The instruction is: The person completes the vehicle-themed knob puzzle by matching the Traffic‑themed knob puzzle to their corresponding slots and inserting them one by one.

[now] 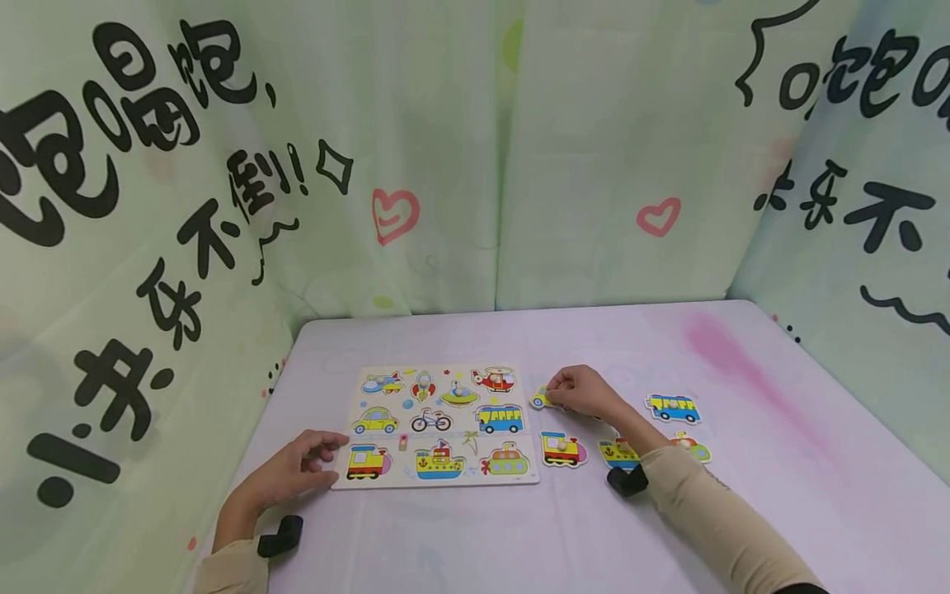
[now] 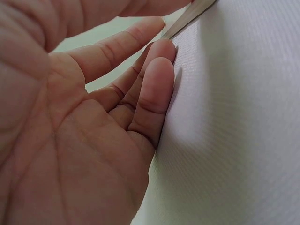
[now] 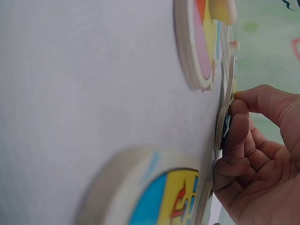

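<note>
In the head view my right hand pinches a yellow car puzzle piece just right of the puzzle board. The right wrist view shows the thumb and index finger of that hand meeting at the piece; another piece lies close under the curled fingers, its picture mostly hidden. My left hand touches the board's left edge with thumb and fingertips. Seen from the left wrist, its index finger is fairly straight and the other fingers bend loosely. Printed vehicles cover the board in three rows.
Right of the board lie a train piece, a boat piece partly behind the right wrist, a bus piece and a submarine piece. The white table bears a pink stain. Printed curtains stand around it.
</note>
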A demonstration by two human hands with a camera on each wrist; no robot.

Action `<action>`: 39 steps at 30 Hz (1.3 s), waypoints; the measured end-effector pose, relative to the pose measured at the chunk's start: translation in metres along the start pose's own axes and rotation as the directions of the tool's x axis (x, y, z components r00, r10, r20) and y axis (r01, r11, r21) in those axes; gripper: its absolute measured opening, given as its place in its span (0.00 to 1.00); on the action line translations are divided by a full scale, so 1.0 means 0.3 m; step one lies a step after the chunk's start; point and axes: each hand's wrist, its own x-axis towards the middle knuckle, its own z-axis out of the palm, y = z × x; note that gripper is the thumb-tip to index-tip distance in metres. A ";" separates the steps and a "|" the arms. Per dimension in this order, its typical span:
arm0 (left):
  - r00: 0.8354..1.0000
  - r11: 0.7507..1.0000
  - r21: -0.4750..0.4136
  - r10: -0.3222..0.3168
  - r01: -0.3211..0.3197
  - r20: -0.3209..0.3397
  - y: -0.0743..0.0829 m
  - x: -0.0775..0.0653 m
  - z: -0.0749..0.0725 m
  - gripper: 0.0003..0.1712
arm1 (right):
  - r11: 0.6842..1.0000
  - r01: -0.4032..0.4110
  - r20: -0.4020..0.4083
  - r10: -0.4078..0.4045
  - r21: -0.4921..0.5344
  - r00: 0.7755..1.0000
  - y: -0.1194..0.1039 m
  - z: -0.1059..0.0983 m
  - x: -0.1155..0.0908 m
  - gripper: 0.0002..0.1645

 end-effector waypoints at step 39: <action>1.000 1.000 0.017 0.013 -0.013 -0.005 -0.001 0.004 0.003 0.31 | 0.988 0.096 0.036 -0.101 0.120 0.994 -0.117 0.116 0.001 0.10</action>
